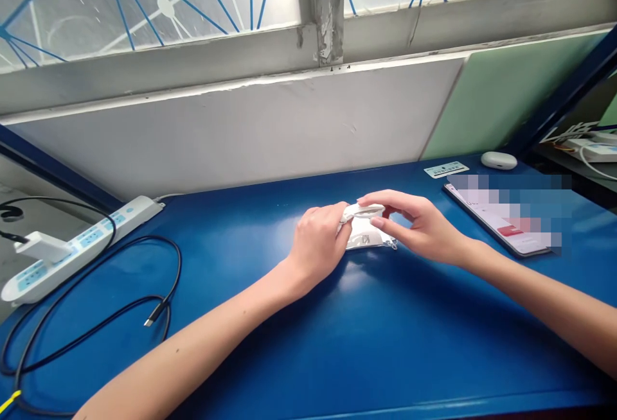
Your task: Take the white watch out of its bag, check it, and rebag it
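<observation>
A small white pouch with a zipper point(364, 235) lies on the blue table point(366, 343), near its middle. My left hand point(318, 243) grips the pouch's left end with curled fingers. My right hand point(414, 222) pinches its top edge between thumb and fingers from the right side. Both hands rest low over the tabletop. What is inside the pouch is hidden.
A white power strip point(77, 246) with a plugged adapter lies at the left, with a black cable point(120, 311) looped in front of it. A phone point(501, 221), a white earbud case point(499, 160) and a small card point(446, 169) lie at the right, below the window wall.
</observation>
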{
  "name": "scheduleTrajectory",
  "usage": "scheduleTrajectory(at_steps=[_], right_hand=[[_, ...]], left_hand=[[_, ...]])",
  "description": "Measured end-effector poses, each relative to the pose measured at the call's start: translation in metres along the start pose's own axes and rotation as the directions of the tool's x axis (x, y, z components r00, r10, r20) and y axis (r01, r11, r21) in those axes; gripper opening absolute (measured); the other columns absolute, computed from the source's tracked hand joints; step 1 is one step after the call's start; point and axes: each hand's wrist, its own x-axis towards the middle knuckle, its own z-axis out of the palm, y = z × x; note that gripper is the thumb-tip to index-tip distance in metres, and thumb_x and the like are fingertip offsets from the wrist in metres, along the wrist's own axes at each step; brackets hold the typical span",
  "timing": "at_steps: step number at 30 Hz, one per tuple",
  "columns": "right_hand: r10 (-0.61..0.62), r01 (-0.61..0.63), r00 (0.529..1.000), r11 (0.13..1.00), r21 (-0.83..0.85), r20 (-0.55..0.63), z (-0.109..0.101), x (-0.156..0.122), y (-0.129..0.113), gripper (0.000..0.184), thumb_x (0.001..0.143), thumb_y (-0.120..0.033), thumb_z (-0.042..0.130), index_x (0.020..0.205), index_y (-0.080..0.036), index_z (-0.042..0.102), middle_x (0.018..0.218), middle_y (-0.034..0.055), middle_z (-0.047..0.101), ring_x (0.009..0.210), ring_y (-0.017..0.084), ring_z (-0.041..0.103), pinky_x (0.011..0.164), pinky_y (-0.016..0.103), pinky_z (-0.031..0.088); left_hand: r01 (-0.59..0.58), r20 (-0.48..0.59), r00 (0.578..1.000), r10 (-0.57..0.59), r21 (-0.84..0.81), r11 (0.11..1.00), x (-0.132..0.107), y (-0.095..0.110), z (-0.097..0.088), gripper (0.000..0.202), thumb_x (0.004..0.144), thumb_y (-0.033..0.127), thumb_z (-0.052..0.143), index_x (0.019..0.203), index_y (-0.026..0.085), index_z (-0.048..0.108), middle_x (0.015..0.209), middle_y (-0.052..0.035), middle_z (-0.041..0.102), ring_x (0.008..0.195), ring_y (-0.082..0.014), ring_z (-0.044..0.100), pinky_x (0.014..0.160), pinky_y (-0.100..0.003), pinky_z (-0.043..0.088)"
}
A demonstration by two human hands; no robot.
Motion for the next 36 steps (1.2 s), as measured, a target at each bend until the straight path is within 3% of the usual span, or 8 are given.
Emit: scheduleTrajectory(at_steps=[3, 7, 12, 17, 21, 28, 36], right_hand=[[-0.031, 0.03, 0.999, 0.999, -0.023, -0.009, 0.0, -0.011, 0.002, 0.025, 0.092, -0.033, 0.064, 0.115, -0.026, 0.071, 0.117, 0.0082, 0.073, 0.107, 0.027, 0.068, 0.091, 0.041, 0.056], [-0.009, 0.01, 0.999, 0.999, -0.04, 0.039, -0.007, -0.017, 0.004, 0.022, 0.093, -0.034, 0.062, 0.11, -0.026, 0.073, 0.109, 0.0087, 0.075, 0.098, 0.027, 0.07, 0.081, 0.039, 0.059], [0.043, -0.045, 0.998, 0.997, -0.063, -0.035, -0.026, -0.023, 0.012, 0.02, 0.092, -0.035, 0.063, 0.108, -0.026, 0.072, 0.109, 0.0084, 0.075, 0.1, 0.027, 0.07, 0.081, 0.039, 0.059], [0.059, -0.067, 0.996, 0.99, -0.121, -0.069, -0.037, -0.022, 0.023, 0.02, 0.091, -0.037, 0.063, 0.105, -0.026, 0.073, 0.107, 0.0084, 0.075, 0.099, 0.028, 0.071, 0.08, 0.04, 0.06], [0.012, -0.014, 1.0, 0.985, -0.174, -0.013, -0.042, -0.018, 0.033, 0.02, 0.092, -0.034, 0.063, 0.107, -0.026, 0.073, 0.108, 0.0077, 0.075, 0.098, 0.026, 0.071, 0.08, 0.039, 0.06], [-0.017, 0.051, 0.991, 0.963, -0.265, 0.13, -0.057, -0.018, 0.042, 0.021, 0.089, -0.034, 0.066, 0.107, -0.027, 0.073, 0.108, 0.0056, 0.076, 0.098, 0.026, 0.071, 0.087, 0.04, 0.058], [0.048, -0.005, 0.99, 0.953, -0.302, 0.136, -0.071, -0.016, 0.039, 0.016, 0.085, -0.035, 0.068, 0.096, -0.026, 0.077, 0.096, 0.0046, 0.078, 0.078, 0.023, 0.073, 0.073, 0.037, 0.06]], left_hand=[[-0.08, 0.004, 0.997, 0.08, -0.031, 0.996, -0.003, 0.0, 0.008, 0.02, 0.097, 0.019, 0.048, 0.106, 0.019, 0.066, 0.106, -0.0085, 0.074, 0.102, -0.0256, 0.068, 0.095, -0.04, 0.046], [-0.161, 0.107, 0.978, 0.181, -0.176, 0.971, -0.004, -0.006, 0.014, 0.027, 0.101, 0.032, 0.049, 0.123, 0.022, 0.063, 0.125, -0.0077, 0.07, 0.131, -0.0268, 0.054, 0.112, -0.043, 0.038], [-0.13, 0.2, 0.965, 0.172, -0.211, 0.969, -0.003, -0.015, 0.018, 0.068, 0.089, 0.047, 0.067, 0.146, 0.019, 0.042, 0.152, -0.0157, 0.046, 0.149, -0.0329, 0.03, 0.119, -0.052, 0.029], [-0.055, 0.286, 0.952, 0.113, -0.204, 0.977, -0.003, -0.02, 0.02, 0.071, 0.091, 0.05, 0.064, 0.148, 0.018, 0.037, 0.156, -0.0176, 0.041, 0.152, -0.0316, 0.023, 0.12, -0.053, 0.027], [-0.041, 0.317, 0.944, 0.095, -0.173, 0.984, -0.002, -0.021, 0.021, 0.065, 0.093, 0.048, 0.062, 0.145, 0.015, 0.04, 0.152, -0.0178, 0.045, 0.151, -0.0319, 0.025, 0.12, -0.051, 0.027], [-0.054, 0.288, 0.952, 0.104, -0.175, 0.983, -0.002, -0.019, 0.021, 0.052, 0.095, 0.044, 0.059, 0.139, 0.018, 0.047, 0.145, -0.0158, 0.052, 0.142, -0.0344, 0.04, 0.119, -0.056, 0.028], [-0.084, 0.242, 0.962, 0.123, -0.165, 0.983, -0.003, -0.02, 0.021, 0.042, 0.1, 0.04, 0.049, 0.137, 0.02, 0.048, 0.138, -0.0158, 0.054, 0.132, -0.0326, 0.049, 0.111, -0.052, 0.041]])
